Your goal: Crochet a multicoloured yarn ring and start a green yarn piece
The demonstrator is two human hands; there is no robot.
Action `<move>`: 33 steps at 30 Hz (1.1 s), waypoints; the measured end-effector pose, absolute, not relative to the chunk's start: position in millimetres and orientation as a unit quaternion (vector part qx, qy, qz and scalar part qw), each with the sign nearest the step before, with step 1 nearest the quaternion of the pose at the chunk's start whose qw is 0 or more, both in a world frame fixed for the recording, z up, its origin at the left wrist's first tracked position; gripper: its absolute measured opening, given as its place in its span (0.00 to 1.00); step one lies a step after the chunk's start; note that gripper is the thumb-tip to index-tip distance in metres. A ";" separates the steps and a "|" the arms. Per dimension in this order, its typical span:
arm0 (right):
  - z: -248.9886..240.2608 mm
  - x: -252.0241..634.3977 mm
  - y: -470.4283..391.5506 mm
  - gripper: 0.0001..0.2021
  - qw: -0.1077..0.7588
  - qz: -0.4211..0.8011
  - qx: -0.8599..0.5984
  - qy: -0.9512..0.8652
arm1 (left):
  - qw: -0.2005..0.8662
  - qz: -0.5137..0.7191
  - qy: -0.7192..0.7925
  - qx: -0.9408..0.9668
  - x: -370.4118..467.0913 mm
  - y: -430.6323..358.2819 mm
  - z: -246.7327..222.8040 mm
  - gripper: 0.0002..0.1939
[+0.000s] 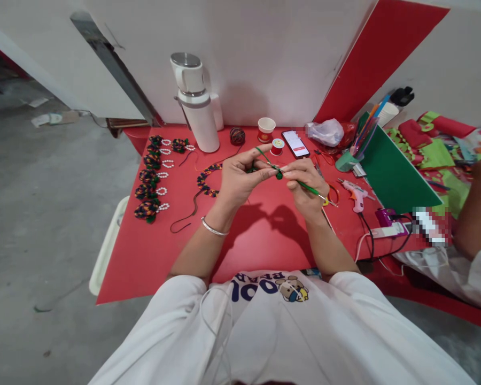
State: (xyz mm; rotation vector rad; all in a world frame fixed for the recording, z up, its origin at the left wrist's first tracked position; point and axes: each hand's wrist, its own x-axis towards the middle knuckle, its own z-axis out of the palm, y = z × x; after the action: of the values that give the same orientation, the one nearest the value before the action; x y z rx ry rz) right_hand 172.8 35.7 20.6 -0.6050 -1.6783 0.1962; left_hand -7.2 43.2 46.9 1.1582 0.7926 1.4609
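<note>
My left hand (242,174) pinches a small piece of green crochet (279,175), with green yarn (263,154) running over its raised index finger. Between the fingers of my right hand (308,187) lies a crochet hook (310,188) with a green grip, its tip at the crochet piece. Both hands meet above the red table (260,246). Behind my left wrist lies a ring of multicoloured crochet (203,181), partly hidden by that hand. A ball of dark multicoloured yarn (237,136) sits farther back.
Several crocheted pieces with white bead loops (146,208) line the left side. At the back stand a white flask (200,120), a paper cup (266,130) and a phone (295,144). To the right are a pink glue gun (357,197), a green divider (401,168) and another person's arm (475,208).
</note>
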 end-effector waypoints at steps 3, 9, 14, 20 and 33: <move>22.6 172.9 32.4 0.12 0.578 0.019 -0.315 -0.752 | 0.472 0.627 0.368 0.500 -3.0 41.1 43.9 0.25; 18.4 159.5 28.5 0.09 0.579 -0.098 -0.313 -0.746 | 0.443 0.666 0.372 0.471 7.3 40.0 36.0 0.27; 16.7 145.1 29.4 0.11 0.619 -0.119 -0.280 -0.724 | 0.490 0.687 0.324 0.428 9.2 43.5 34.5 0.30; 7.8 137.0 35.4 0.09 0.685 -0.016 -0.272 -0.675 | 0.502 0.693 0.304 0.418 8.0 44.8 34.9 0.31; 2.1 143.4 51.2 0.12 0.695 0.193 -0.262 -0.641 | 0.468 0.679 0.334 0.457 -0.8 43.1 41.7 0.30</move>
State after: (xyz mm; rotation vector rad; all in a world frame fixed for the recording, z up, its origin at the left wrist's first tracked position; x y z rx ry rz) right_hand 143.4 51.2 2.1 -0.5858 -1.4307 0.4310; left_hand -0.8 43.1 41.7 1.1199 0.8186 1.6668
